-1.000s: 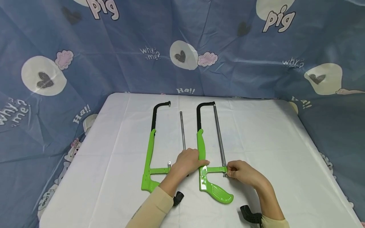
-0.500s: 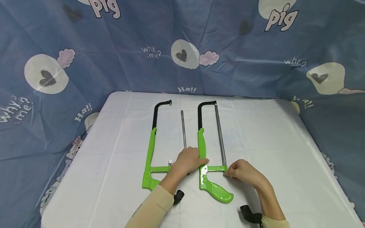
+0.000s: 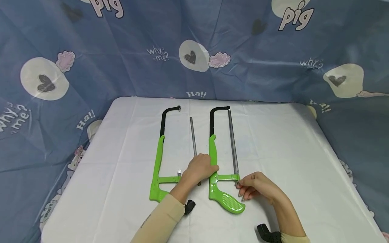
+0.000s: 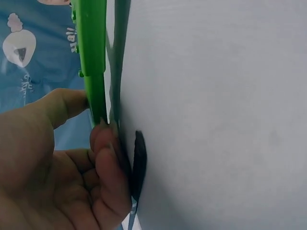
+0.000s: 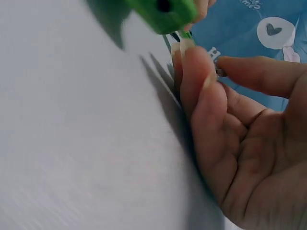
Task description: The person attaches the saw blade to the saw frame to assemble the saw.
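Note:
A hacksaw with a green handle and black front frame (image 3: 211, 123) lies on the white table, its grey blade (image 3: 233, 141) strung along the right side. My left hand (image 3: 199, 167) grips the green part of the frame above the handle, thumb across it; in the left wrist view, thumb and fingers (image 4: 109, 167) close on it from both sides. At the end of the short green crossbar (image 3: 228, 177), my right hand (image 3: 256, 185) pinches a small metal wing nut (image 5: 220, 72) between thumb and index finger. The nut is mostly hidden by the fingertips.
To the left lies a second green hacksaw (image 3: 157, 158) with no blade fitted and a metal pin (image 3: 179, 172) on its crossbar. A loose grey blade (image 3: 193, 135) lies between the saws, partly under my left hand. A blue printed cloth (image 3: 136, 67) hangs behind the table.
My right hand has turned at the wing nut, and its other fingers have spread downward below the crossbar. My left hand keeps its grip on the frame. The head view has shifted slightly.

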Motion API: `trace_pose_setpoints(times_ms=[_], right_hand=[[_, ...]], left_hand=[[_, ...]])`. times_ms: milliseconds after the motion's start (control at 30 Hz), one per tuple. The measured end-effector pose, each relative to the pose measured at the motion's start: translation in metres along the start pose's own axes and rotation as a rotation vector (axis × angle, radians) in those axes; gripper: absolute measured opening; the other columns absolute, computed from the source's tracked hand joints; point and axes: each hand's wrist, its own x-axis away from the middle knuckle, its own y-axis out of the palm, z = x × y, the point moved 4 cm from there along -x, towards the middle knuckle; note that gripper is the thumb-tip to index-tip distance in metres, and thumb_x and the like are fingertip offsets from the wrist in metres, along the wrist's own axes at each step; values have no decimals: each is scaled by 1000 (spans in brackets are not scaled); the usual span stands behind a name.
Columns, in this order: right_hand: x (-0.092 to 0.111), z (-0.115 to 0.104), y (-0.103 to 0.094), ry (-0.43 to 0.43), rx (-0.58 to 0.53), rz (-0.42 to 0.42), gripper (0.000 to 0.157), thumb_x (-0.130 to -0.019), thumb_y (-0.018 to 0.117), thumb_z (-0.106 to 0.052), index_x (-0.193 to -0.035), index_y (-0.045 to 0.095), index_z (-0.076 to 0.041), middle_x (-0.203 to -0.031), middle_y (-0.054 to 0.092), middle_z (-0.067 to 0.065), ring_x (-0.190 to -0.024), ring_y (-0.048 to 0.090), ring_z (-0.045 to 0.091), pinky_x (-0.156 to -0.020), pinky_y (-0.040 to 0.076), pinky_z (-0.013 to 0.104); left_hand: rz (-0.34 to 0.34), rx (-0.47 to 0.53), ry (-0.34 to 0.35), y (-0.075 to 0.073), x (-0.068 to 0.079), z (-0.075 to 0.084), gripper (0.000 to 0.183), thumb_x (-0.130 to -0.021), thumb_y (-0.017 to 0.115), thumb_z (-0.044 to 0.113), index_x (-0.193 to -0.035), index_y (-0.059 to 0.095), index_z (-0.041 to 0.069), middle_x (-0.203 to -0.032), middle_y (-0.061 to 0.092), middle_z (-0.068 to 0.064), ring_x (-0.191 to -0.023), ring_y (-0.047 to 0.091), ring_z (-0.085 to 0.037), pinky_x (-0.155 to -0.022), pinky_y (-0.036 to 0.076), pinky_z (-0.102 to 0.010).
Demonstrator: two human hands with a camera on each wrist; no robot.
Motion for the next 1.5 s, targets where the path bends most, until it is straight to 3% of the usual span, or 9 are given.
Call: trace_pose_setpoints(times_ms=[300,567,667,867,1033,1133,1267,1400,1500], right_hand=[[-6,-1,8,-98,-253,-47,36,-93,49,-16,-103,57,18,-78,71,7,-69,69,15,-66,56,29],[-8,3,10,-185,-477,-220,31,-97,35,-8,-100,64,3,-89,71,6,-80,69,14,-73,55,26],[-7,3,11,-173,-480,-210,31,-98,34,-7,-100,62,4,-90,70,7,-80,68,14,-74,55,26],[4,-13,13,-92,-57,108,31,-91,49,-16,-96,60,12,-78,67,9,-67,65,16,-67,55,33],[10,-25,13,-68,35,196,32,-91,50,-17,-97,60,13,-81,65,16,-68,63,19,-69,55,38],[16,-29,12,-100,216,363,21,-89,55,-17,-90,64,2,-75,63,9,-65,59,14,-63,52,30],[24,-38,18,-168,647,651,14,-83,65,-28,-72,60,-20,-61,54,-5,-57,47,10,-51,38,24],[23,-46,29,-224,986,740,34,-76,70,-44,-62,46,-25,-54,42,-10,-49,37,8,-44,28,25],[18,-47,33,-238,1145,746,39,-73,71,-49,-61,44,-24,-53,38,-11,-46,32,8,-42,25,26]], left_hand=[[-21,38,-12,-1,-4,-10,36,-81,54,33,-52,39,17,-48,33,5,-42,32,-11,-40,30,-26],[-39,64,-12,-1,-4,-11,33,-79,52,33,-53,39,18,-49,36,5,-41,33,-11,-40,30,-26],[-36,72,-7,-1,-4,-11,34,-80,53,33,-53,39,18,-48,35,5,-41,33,-11,-39,30,-25],[-48,57,-9,2,-2,-11,35,-82,51,33,-52,39,18,-48,35,5,-41,33,-11,-40,32,-26],[-28,66,0,0,-3,-8,38,-82,51,33,-51,37,18,-47,32,5,-41,31,-11,-40,31,-26],[-31,56,23,2,-5,-6,38,-82,50,34,-51,37,18,-47,31,7,-41,31,-10,-40,31,-25],[-22,22,24,0,-5,-6,40,-83,51,34,-49,36,18,-46,30,6,-41,31,-10,-41,31,-26],[-12,11,23,-1,-5,-7,40,-83,51,33,-49,36,18,-46,30,6,-41,30,-10,-41,31,-26],[-10,12,29,0,-6,-7,39,-83,51,33,-49,37,18,-46,30,6,-41,30,-10,-40,30,-26]])
